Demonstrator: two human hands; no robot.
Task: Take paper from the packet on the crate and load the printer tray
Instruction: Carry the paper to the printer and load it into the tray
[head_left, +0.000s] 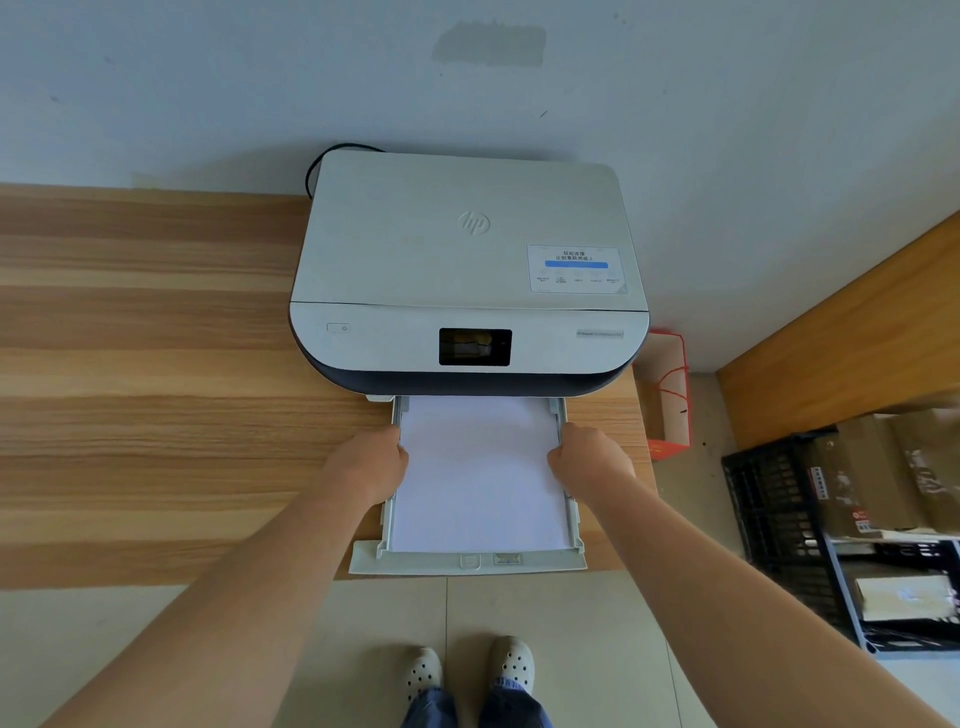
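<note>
A white printer (467, 260) sits on a wooden table (156, 389) against the wall. Its paper tray (467, 564) is pulled out toward me over the table's front edge. A stack of white paper (478, 478) lies flat in the tray, its far end under the printer. My left hand (371, 465) grips the left edge of the stack, and my right hand (589, 457) grips its right edge. The brown paper packet (872, 478) rests on a black crate (774, 525) at the right.
A red-and-white paper bag (667, 395) stands on the floor between table and crate. A black cable (317, 171) loops behind the printer. Wooden panelling (857, 322) runs along the right wall. My feet in white clogs (470, 670) stand on the tiled floor.
</note>
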